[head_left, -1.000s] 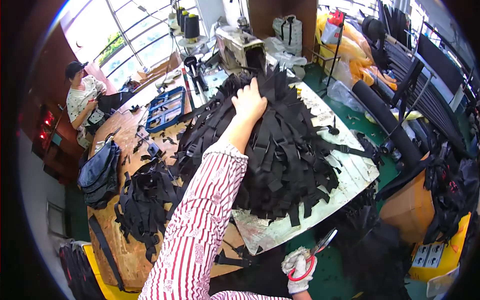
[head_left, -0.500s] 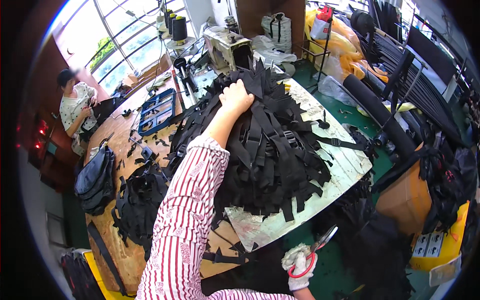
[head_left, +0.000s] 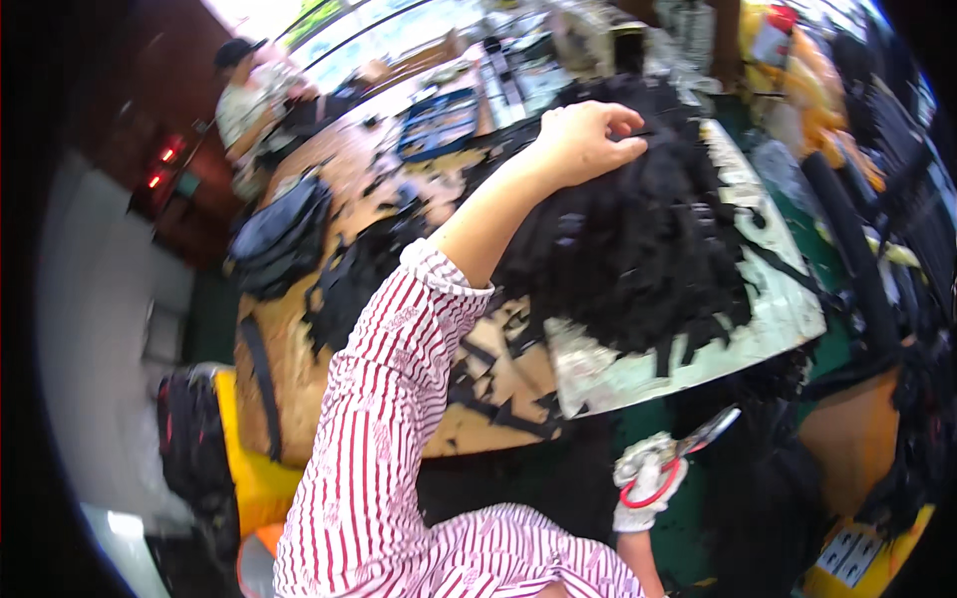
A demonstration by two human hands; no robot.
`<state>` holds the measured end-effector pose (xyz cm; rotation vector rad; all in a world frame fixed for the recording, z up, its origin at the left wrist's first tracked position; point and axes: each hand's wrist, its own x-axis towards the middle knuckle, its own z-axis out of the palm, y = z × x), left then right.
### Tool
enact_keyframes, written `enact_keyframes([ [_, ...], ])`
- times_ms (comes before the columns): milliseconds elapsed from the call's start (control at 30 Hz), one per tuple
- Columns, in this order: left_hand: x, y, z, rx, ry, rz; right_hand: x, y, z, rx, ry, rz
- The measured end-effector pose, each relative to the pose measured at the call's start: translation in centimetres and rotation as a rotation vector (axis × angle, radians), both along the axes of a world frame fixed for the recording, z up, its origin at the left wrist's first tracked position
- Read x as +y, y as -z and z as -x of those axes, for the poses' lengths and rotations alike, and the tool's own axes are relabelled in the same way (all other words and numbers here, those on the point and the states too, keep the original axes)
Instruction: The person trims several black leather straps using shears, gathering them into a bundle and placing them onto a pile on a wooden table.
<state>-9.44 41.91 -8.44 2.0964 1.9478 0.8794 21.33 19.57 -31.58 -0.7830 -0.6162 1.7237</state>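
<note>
My bare left hand (head_left: 593, 143) is over the far part of a big heap of black webbing straps (head_left: 628, 249). Its thumb and forefinger are apart, with nothing visible between them. Blur hides the single straps, and whether the palm touches the heap I cannot tell. In a white work glove, my right hand (head_left: 643, 478) is low on the right, beyond the table edge. It grips red-handled scissors (head_left: 710, 431), whose blades point up and to the right. The heap lies on a worn pale board (head_left: 638, 374).
A wooden table (head_left: 349, 394) carries a smaller black strap pile (head_left: 364, 274), a dark grey bag (head_left: 282, 239) and a blue plastic tray (head_left: 439, 125). At the far left sits another person (head_left: 261, 110) in a cap. Black rolls (head_left: 847, 239) and a cardboard box (head_left: 852, 424) stand right.
The whole view has swung left and down. My left hand has loosened from the top of the heap, its thumb and forefinger now apart. My right hand still holds the scissors.
</note>
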Motion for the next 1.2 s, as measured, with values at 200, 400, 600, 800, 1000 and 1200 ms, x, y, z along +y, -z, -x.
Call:
enact_keyframes([
  [200,-15.6,0.8,11.1,-0.3,-0.242,-0.062,-1.5,0.1,0.3,-0.012,-0.1,-0.062],
  [400,-26.3,8.4,13.7,-0.339,-0.48,0.084,-3.7,-1.1,2.0,-0.02,-0.22,0.022],
  [600,-26.8,16.2,10.4,0.231,-0.597,0.1,-6.4,-2.9,3.7,-0.065,-0.303,-0.027],
  [800,-24.5,19.5,9.4,0.159,-0.841,0.193,-8.7,-3.8,3.7,-0.183,-0.309,-0.039],
  [1000,-26.7,21.8,12.4,-0.123,-0.819,0.082,-9.6,-5.7,5.5,-0.22,-0.251,-0.056],
  [1200,-32.4,16.7,12.1,-0.638,-0.602,0.199,-9.6,-5.5,6.0,-0.25,-0.29,-0.056],
])
